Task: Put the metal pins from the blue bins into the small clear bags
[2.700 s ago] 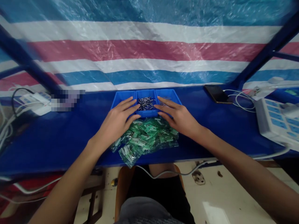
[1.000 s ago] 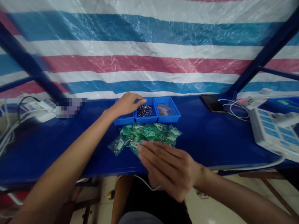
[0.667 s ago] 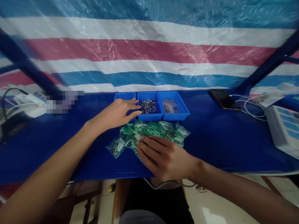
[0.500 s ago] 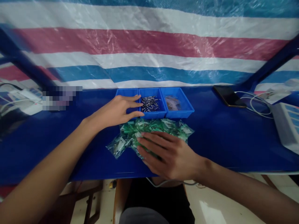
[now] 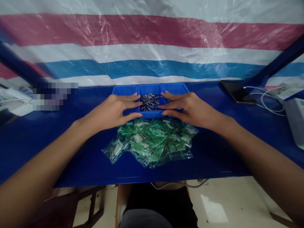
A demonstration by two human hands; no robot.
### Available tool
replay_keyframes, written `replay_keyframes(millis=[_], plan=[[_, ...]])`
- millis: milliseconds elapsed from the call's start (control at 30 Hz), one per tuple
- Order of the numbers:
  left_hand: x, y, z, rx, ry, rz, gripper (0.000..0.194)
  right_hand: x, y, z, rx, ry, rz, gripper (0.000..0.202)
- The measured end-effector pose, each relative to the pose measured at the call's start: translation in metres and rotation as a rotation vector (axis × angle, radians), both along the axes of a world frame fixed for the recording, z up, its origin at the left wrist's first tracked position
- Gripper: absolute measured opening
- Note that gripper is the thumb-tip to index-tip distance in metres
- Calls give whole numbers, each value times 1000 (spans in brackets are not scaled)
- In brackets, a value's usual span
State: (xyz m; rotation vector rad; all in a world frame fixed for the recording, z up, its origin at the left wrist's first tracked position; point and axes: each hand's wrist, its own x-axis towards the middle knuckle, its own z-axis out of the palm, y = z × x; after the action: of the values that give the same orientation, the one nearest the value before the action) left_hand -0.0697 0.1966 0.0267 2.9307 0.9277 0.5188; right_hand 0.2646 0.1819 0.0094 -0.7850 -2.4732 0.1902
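Observation:
Three small blue plastic bins stand side by side at the back of the table. The middle bin holds a heap of short dark metal pins. My left hand reaches over the left bin, fingers apart, its tips at the middle bin's left wall. On the other side my right hand covers most of the right bin, with spread fingertips at the middle bin's right wall. Whether the fingertips press on the walls I cannot tell. In front lies a pile of clear bags with green and white pieces.
A phone with a white cable lies at the back right, near a white box. A striped plastic sheet hangs behind the blue table. White items stand at the left.
My right hand has lifted off the bag pile and moved up to the bins, uncovering the pile. My left hand stays by the bins. The view has shifted slightly.

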Motion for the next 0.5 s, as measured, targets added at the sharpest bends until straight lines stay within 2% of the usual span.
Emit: replay_keyframes(millis=[233, 333, 400, 500], plan=[[-1, -8, -14, 98, 24, 43, 59, 2, -6, -8, -29, 4, -44, 28], [2, -10, -17, 189, 12, 10, 59, 0, -9, -9, -6, -14, -75, 30], [4, -12, -18, 274, -8, -7, 55, -5, -11, -5, 21, -2, -111, 29], [6, -14, -16, 403, -53, -18, 43, -21, -3, 13, 51, -11, -221, 38]])
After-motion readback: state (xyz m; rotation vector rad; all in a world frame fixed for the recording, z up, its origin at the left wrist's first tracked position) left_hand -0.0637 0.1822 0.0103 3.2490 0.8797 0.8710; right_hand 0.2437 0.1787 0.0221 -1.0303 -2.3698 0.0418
